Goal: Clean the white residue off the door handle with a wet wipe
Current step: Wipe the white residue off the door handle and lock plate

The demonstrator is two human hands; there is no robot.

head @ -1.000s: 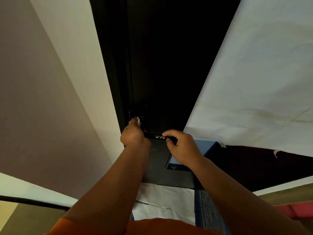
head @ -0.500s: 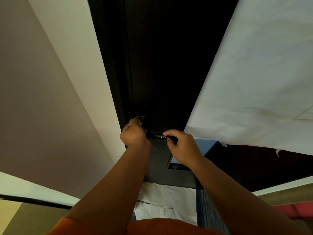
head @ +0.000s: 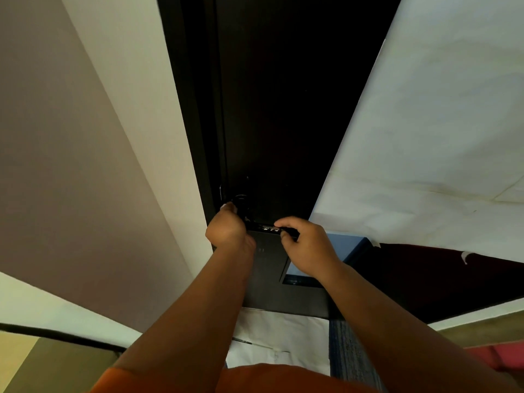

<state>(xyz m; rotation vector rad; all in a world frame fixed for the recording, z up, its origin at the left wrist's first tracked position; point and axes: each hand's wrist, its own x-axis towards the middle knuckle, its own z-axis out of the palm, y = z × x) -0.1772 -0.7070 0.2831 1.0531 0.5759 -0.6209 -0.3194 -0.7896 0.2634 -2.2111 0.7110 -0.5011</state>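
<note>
A dark door (head: 278, 109) stands straight ahead, its black lever handle (head: 268, 227) low in the middle with white specks of residue between my hands. My left hand (head: 226, 226) is curled at the handle's base by the door edge and grips a white wet wipe (head: 226, 206), of which only a small tip shows above the fingers. My right hand (head: 307, 245) pinches the free end of the handle between thumb and fingers. The handle's base is hidden behind my left hand.
A pale wall (head: 85, 165) runs along the left of the door frame. A large white sheet (head: 439, 137) covers the right side. White paper (head: 278, 336) and a blue-grey mat (head: 348, 350) lie on the floor below the door.
Less of the wipe shows above my left hand than a second ago; the hand has shifted slightly at the handle's base. My right hand keeps its hold on the handle's end.
</note>
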